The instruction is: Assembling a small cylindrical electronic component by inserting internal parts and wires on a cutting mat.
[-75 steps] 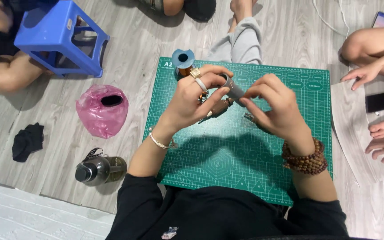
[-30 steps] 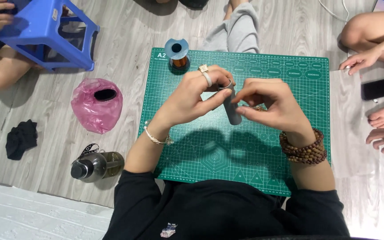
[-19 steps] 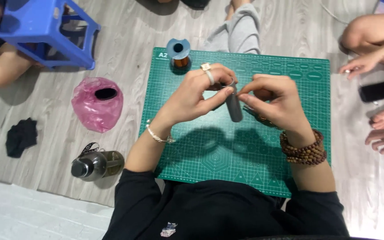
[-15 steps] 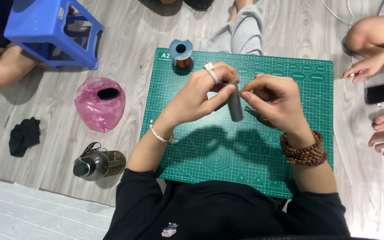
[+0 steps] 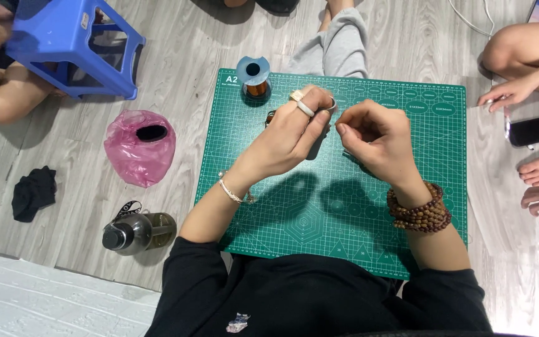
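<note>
Two hands work above a green cutting mat [image 5: 407, 206] that lies on a grey wood-plank floor [image 5: 176, 68]. Largest of the things beside the mat is a blue plastic stool [image 5: 73, 37], well off its far left corner, with a pink plastic bag [image 5: 140, 150] just left of the mat's left edge. A dark metal bottle [image 5: 137, 231] lies on its side near the near left corner, and a black cloth [image 5: 32, 192] sits farther left. A black phone [image 5: 533, 130] rests on the floor off the mat's right edge.

Over the far half of the mat, the left hand [image 5: 285, 140] is curled around a dark cylinder [image 5: 316, 140], held upright between thumb and fingers. The right hand [image 5: 378, 143], just beside it, has its fingers bent inward with thumb and forefinger pinched; what they pinch is too small to tell. A spool of copper wire [image 5: 254, 78] stands at the mat's far left corner.
</note>
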